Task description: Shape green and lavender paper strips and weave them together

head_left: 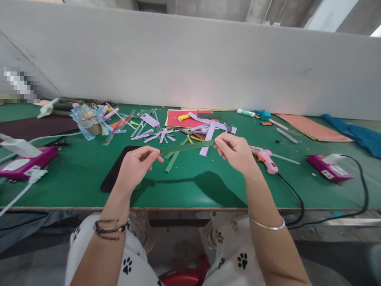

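A narrow green paper strip (pixel 187 147) is stretched between my two hands above the green table. My left hand (pixel 138 163) pinches its left end between thumb and fingers. The right end is pinched the same way by my right hand (pixel 233 151). Just beyond and below the strip lie more green strips (pixel 172 161) on the tabletop. Past them are lilac paper strips (pixel 162 135), some crossed over each other, and pliers (pixel 196 135) with red and yellow handles. A pink glue gun (pixel 268 161) rests right of my right hand.
A black pad (pixel 114 171) lies by my left forearm. Red paper (pixel 175 119) with a yellow-handled cutter (pixel 183 118) is at the back. Purple power strips (pixel 330 169) with cords sit at both sides. A paper-fringed bundle (pixel 91 119), a glue stick (pixel 245 113) and orange sheets (pixel 315 127) stand farther back.
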The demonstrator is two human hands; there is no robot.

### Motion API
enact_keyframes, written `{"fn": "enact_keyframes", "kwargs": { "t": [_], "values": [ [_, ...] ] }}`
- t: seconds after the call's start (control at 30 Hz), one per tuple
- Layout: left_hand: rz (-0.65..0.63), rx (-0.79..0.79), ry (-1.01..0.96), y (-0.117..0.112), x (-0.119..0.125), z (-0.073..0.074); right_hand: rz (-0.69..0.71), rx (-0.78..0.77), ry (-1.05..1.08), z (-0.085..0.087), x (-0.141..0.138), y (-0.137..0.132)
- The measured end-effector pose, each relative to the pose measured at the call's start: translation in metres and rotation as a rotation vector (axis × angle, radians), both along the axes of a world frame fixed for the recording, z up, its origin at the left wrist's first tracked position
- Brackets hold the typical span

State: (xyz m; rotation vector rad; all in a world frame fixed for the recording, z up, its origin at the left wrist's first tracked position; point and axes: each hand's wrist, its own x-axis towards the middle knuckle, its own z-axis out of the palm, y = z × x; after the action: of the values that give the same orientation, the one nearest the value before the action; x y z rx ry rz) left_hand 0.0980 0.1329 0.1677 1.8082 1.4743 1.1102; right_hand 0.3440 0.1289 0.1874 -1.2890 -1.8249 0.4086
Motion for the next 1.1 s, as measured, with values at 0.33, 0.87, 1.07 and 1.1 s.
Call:
{"fn": "enact_keyframes", "kwargs": {
  "t": [0.33,0.87,1.07,1.1],
  "values": [
    [-0.377,0.186,0.119,-0.017,0.027,-0.003,0.404,-0.071,-0.425,0.015,-0.024,-0.02],
    [-0.546,-0.287,-0.396,-0.025,0.06,-0.024,0.267,-0.031,-0.323,0.0,-0.042,-0.012],
    [-0.489,-0.204,-0.196,-0.019,0.049,-0.019,0.268,-0.028,-0.215,-0.005,-0.035,-0.003],
    [-0.482,-0.175,-0.126,-0.018,0.046,-0.018,0.253,-0.034,-0.19,-0.007,-0.034,-0.002]
  ]
}}
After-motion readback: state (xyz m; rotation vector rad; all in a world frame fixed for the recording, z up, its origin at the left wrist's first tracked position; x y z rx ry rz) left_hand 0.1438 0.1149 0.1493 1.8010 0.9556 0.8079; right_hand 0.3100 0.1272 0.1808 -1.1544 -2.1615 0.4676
